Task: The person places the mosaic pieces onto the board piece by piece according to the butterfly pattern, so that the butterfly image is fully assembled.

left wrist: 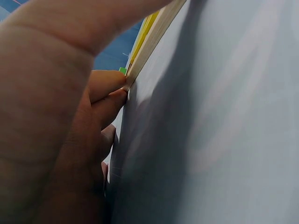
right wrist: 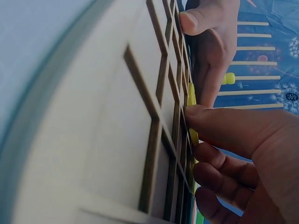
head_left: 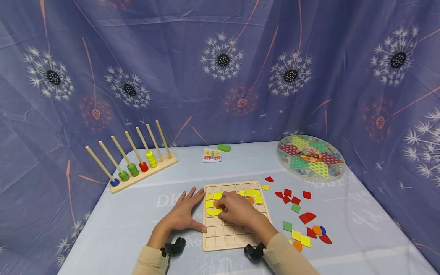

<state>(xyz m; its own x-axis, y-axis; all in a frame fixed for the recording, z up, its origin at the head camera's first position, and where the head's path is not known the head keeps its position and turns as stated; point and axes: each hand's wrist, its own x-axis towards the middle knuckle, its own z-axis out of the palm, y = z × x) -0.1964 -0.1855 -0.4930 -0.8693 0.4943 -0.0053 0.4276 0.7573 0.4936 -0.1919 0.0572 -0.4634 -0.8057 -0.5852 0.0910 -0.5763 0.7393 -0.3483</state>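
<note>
A wooden grid board lies on the table, its upper cells filled with yellow pieces and orange ones. My left hand rests at the board's left side, fingers spread; its fingertips touch the edge, as the left wrist view of the fingers shows. Over the upper left cells my right hand has its fingers curled, holding an orange disc at the fingertips. In the right wrist view the thumb is down at a yellow piece. The right hand covers several middle cells.
Loose red, green, yellow, orange and blue pieces lie right of the board. Behind it are a butterfly picture card and a green block. A peg-and-bead rack stands left; a round checkers board lies at back right.
</note>
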